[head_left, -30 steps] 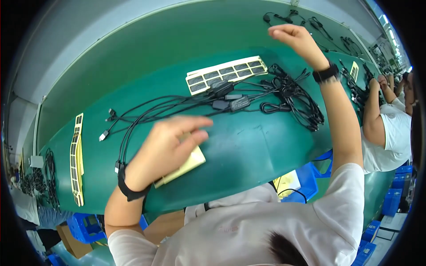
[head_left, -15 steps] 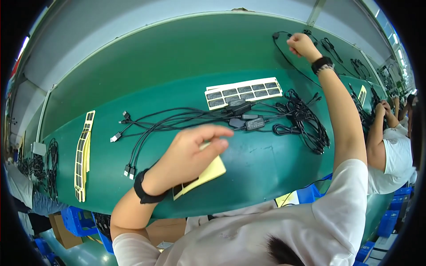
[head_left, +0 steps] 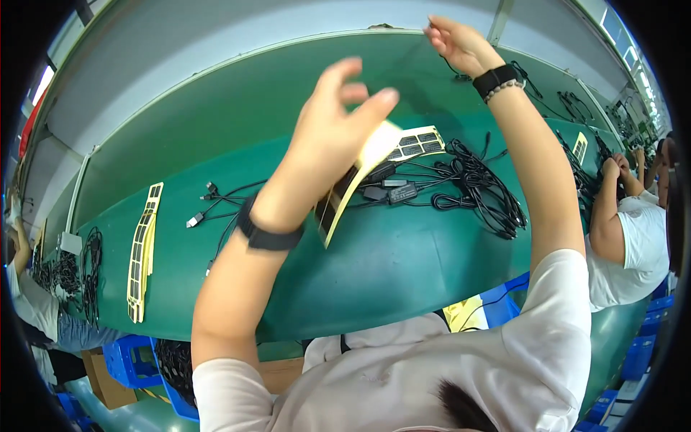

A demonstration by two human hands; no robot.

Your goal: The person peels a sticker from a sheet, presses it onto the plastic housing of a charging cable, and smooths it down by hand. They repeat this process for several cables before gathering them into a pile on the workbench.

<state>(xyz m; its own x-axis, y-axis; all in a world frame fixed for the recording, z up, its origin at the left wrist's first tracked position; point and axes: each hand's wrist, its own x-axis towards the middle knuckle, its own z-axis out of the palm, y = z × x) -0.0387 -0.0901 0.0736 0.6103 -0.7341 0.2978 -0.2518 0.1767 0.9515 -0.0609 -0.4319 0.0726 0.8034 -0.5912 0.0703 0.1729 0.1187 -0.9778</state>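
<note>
My left hand (head_left: 327, 133) is raised over the middle of the bench, carrying a yellow-backed sheet of labels (head_left: 376, 150). Thumb and upper fingers are spread and blurred; the sheet's grip point is hidden behind the palm. Higher up on the right, my right hand (head_left: 464, 49) is lifted before the green partition with its fingertips pinched together. Whatever lies in that pinch is too small to make out. Below the hands, black cables (head_left: 479, 189) with small box-shaped modules (head_left: 402, 193) lie across the green bench. Another sheet of dark labels (head_left: 421, 142) lies behind them.
A long strip of labels (head_left: 142, 252) lies at the bench's left. More black cables (head_left: 92, 266) lie beyond it. A blue bin (head_left: 500, 302) stands below the front edge. The green partition (head_left: 237, 108) closes off the back. A co-worker (head_left: 626, 230) sits at the right.
My left hand has risen away from the front of the bench, bringing the label sheet up with it. My right hand has moved up and slightly left, still pinched.
</note>
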